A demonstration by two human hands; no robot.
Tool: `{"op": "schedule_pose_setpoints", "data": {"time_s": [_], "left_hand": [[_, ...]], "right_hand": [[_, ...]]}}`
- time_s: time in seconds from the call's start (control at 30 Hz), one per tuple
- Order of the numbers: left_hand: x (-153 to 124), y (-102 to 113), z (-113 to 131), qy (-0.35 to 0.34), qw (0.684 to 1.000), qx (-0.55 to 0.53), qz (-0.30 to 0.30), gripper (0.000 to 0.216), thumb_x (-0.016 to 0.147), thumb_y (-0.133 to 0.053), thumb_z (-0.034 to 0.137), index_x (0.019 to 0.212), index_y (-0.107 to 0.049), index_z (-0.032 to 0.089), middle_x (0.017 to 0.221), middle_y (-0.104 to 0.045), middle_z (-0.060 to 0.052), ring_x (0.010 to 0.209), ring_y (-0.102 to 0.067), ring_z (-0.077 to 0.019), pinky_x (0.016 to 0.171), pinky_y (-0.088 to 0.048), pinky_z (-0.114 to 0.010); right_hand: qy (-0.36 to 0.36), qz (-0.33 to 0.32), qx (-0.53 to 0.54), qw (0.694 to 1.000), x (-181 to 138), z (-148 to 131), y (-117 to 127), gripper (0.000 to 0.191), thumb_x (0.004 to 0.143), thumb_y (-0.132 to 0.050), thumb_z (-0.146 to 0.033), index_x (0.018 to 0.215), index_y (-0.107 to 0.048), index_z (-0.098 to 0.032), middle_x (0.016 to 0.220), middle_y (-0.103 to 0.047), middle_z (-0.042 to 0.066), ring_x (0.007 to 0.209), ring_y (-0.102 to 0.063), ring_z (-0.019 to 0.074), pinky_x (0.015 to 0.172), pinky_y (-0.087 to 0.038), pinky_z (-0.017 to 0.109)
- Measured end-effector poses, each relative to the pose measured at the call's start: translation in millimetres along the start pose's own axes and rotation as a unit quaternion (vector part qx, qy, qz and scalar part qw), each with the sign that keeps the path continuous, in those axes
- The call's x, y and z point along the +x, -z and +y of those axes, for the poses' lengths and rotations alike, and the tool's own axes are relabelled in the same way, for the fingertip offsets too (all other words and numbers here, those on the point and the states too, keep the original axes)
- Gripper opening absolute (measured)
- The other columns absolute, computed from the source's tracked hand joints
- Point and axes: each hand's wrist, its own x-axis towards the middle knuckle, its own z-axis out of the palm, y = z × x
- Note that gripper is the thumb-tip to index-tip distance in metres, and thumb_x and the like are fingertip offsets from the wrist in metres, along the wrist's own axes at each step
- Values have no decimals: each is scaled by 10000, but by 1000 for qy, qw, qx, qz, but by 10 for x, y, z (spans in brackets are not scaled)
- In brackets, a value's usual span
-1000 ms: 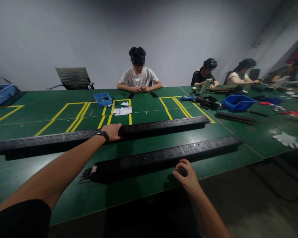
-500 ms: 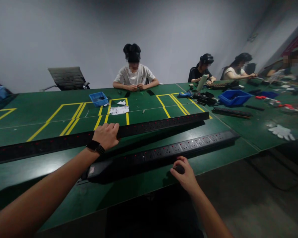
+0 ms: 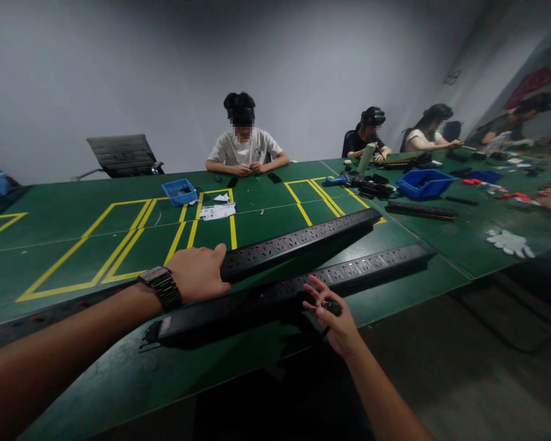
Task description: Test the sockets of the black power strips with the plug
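My left hand point(image 3: 197, 274), with a black watch on the wrist, is wrapped round a long black power strip point(image 3: 298, 237) and holds it lifted and tilted above the green table point(image 3: 50, 245). A second long black power strip point(image 3: 376, 260) lies flat on the table nearer the front edge. My right hand point(image 3: 330, 313) hovers at that strip's near side with fingers partly spread, and a small dark object sits under its fingers. I cannot make out what that object is.
A small blue tray point(image 3: 179, 190) and white paper scraps point(image 3: 217, 211) lie among yellow floor-tape lines. A person in a white shirt point(image 3: 245, 146) sits across. To the right, other people work beside a blue bin point(image 3: 425, 183), tools and a white glove point(image 3: 509, 242).
My left hand has lifted the far power strip off the table and drawn it toward me, its right end swinging up. My right hand's fingers have spread apart.
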Motion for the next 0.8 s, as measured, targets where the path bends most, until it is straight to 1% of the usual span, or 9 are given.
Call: {"op": "schedule_pose_setpoints", "data": {"time_s": [0.07, 0.1, 0.17, 0.23, 0.3, 0.43, 0.6, 0.7, 0.8], "left_hand": [[-68, 34, 40, 2, 1000, -14, -14, 609, 753, -553, 680, 1114, -575, 191, 975, -750, -166, 870, -723, -398, 669, -496, -437], [-100, 39, 59, 4, 1000, -21, -21, 623, 745, -558, 689, 1118, -576, 190, 984, -750, -165, 876, -723, -396, 672, -497, -436], [-169, 32, 98, 7, 999, -38, -32, 640, 731, -570, 704, 1116, -576, 193, 1018, -751, -162, 894, -722, -393, 674, -497, -434], [-248, 19, 136, 7, 998, -53, -38, 635, 731, -579, 706, 1110, -571, 197, 1038, -752, -155, 908, -721, -386, 674, -492, -428], [-346, 21, 163, 11, 998, -59, -33, 606, 747, -581, 691, 1105, -562, 202, 1039, -755, -147, 922, -720, -381, 678, -483, -422], [-612, 78, 177, 17, 997, -75, -29, 568, 779, -582, 692, 1090, -538, 220, 1006, -756, -124, 918, -725, -360, 678, -450, -399], [-1018, 74, 245, 5, 987, -157, -46, 454, 803, -606, 624, 1058, -539, 255, 886, -738, -53, 820, -727, -298, 624, -392, -352], [-1207, -49, 340, -17, 976, -208, -55, 386, 814, -608, 535, 1089, -561, 269, 881, -741, -35, 806, -724, -272, 636, -410, -343], [-1302, -208, 435, -36, 967, -242, -67, 418, 771, -649, 509, 1121, -580, 290, 966, -761, -44, 877, -729, -278, 678, -455, -352]], "right_hand": [[-19, -18, 77, 997, 173, -21, -80, 194, 766, -883, -313, 820, -717, -228, 1564, -514, 68, 1417, -501, 353, 1119, -468, 539], [-25, -17, 108, 994, 273, -20, -108, 196, 756, -889, -307, 815, -718, -230, 1499, -574, 64, 1372, -548, 328, 1137, -455, 531], [-21, 5, 158, 987, 467, 1, -139, 207, 731, -899, -304, 788, -709, -243, 1189, -716, 33, 1157, -671, 250, 1146, -460, 503], [-19, 22, 179, 983, 610, 25, -142, 200, 739, -887, -319, 780, -701, -261, 863, -695, -19, 907, -697, 180, 1119, -497, 459], [-20, 25, 182, 983, 673, 29, -136, 193, 749, -877, -334, 778, -698, -269, 747, -642, -41, 801, -673, 152, 1089, -524, 410], [-13, 18, 171, 985, 581, -97, -150, 226, 695, -913, -325, 794, -719, -268, 854, -694, -17, 914, -699, 178, 1060, -538, 359], [55, -19, 113, 992, 220, -418, -180, 229, 696, -899, -395, 789, -741, -258, 1177, -729, 58, 1228, -632, 292, 1065, -513, 429], [69, 16, 62, 996, -117, -551, -97, 279, 666, -901, -457, 777, -739, -259, 1156, -734, 74, 1154, -660, 315, 1018, -531, 459], [37, 92, -15, 995, -493, -583, 76, 413, 588, -911, -597, 747, -714, -270, 948, -728, 99, 935, -697, 338, 866, -571, 495]]}}
